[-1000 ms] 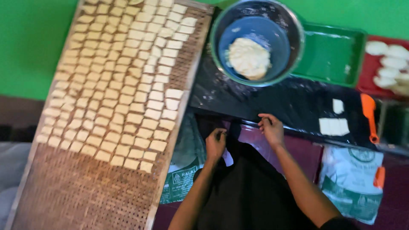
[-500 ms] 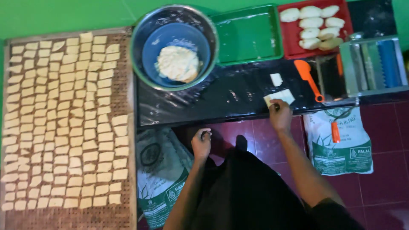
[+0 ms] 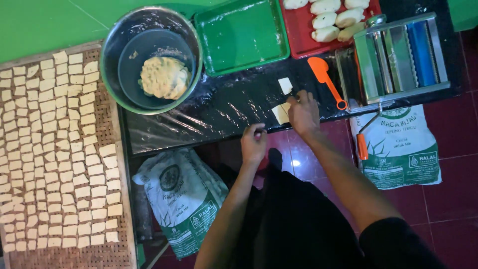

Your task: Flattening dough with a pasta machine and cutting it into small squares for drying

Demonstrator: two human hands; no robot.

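On the far left, a woven drying mat lay covered with rows of small cut dough squares, and just beside it a steel bowl held a dark inner bowl with a lump of pale dough. Next to these, a black plastic sheet covered the low work surface, with an empty green tray behind it. Half a second before, the view had been aimed further left and the left hand had hung lower, away from the sheet; now the left hand had come up to the sheet's near edge, loosely curled, and whether it gripped anything could not be told. The right hand had stayed at the flat dough pieces, its fingers pressed down on the pale sheet there, touching rather than lifting it, with a lone square just behind. That suggested both hands were gathering at the cut dough. Further right lay an orange scraper, a red tray of dough lumps, and a hand-cranked pasta roller, with flour sacks on the red floor.
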